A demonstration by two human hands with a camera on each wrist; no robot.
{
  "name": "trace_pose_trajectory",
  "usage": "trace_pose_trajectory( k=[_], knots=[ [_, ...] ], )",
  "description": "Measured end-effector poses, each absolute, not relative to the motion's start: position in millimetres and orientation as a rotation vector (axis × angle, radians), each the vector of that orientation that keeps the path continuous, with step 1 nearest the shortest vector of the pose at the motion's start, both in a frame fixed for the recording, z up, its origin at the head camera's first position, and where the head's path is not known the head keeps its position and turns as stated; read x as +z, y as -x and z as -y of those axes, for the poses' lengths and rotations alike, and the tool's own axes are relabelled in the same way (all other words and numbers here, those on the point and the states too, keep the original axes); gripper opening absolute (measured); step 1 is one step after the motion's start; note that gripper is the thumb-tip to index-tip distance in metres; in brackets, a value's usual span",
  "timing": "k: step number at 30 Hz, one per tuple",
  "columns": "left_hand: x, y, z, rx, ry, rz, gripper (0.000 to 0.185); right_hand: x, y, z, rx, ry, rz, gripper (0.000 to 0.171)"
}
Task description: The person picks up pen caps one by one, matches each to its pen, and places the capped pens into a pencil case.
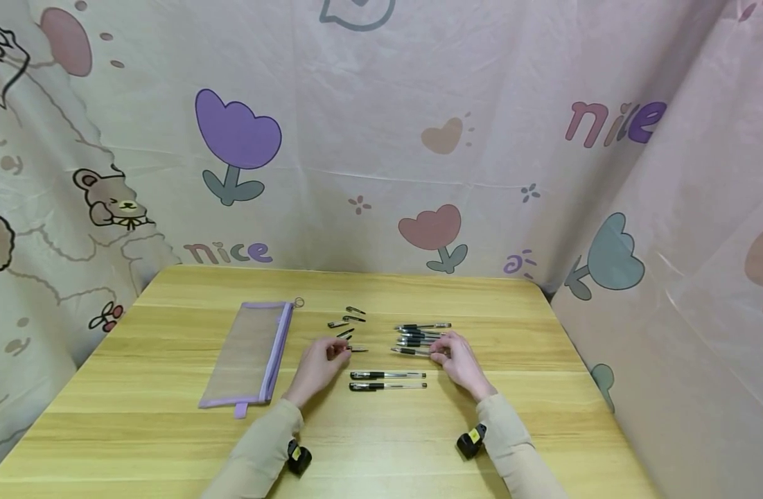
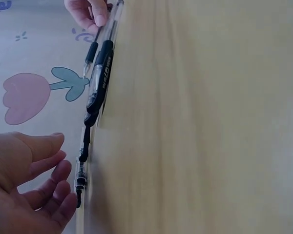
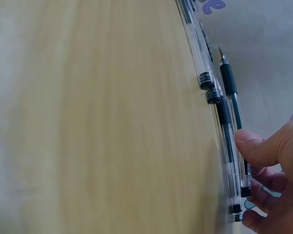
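My right hand point(image 1: 459, 360) pinches an uncapped gel pen point(image 1: 409, 351) near its rear end, between thumb and fingers. In the right wrist view that pen point(image 3: 229, 80) is raised above the table, its tip pointing away from the hand. Just beyond it lie several other uncapped pens point(image 1: 412, 342) side by side. My left hand point(image 1: 317, 366) is beside several loose black-and-clear pen caps point(image 1: 354, 319). Its fingers are loosely bent in the left wrist view, with a gap to the thumb and nothing held. Two capped gel pens point(image 1: 387, 375) lie parallel between the hands, nearer me.
A mesh zip pouch point(image 1: 244, 353) with purple edging lies flat to the left of the caps, a ring on its zip end. The wooden table point(image 1: 381, 443) ends at a patterned curtain point(image 1: 331, 138) at the back and right.
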State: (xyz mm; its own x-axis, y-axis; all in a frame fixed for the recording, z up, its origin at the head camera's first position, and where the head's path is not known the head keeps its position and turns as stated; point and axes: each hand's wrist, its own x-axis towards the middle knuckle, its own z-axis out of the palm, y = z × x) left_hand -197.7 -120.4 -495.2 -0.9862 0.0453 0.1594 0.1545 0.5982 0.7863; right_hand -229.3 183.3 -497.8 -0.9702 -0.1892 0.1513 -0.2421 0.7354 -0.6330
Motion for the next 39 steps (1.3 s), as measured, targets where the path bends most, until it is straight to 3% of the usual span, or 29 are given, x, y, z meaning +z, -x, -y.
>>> trace_pose_trajectory(
  k=[19,39],
  knots=[
    [-489,215,109,-1.084,0.271,2.820,0.025,-496,224,-183,1.075,-0.371,2.841,0.008],
    [-493,216,108,-0.985,0.310,2.805,0.015,-497,223,-182,1.103,-0.371,2.849,0.008]
  ],
)
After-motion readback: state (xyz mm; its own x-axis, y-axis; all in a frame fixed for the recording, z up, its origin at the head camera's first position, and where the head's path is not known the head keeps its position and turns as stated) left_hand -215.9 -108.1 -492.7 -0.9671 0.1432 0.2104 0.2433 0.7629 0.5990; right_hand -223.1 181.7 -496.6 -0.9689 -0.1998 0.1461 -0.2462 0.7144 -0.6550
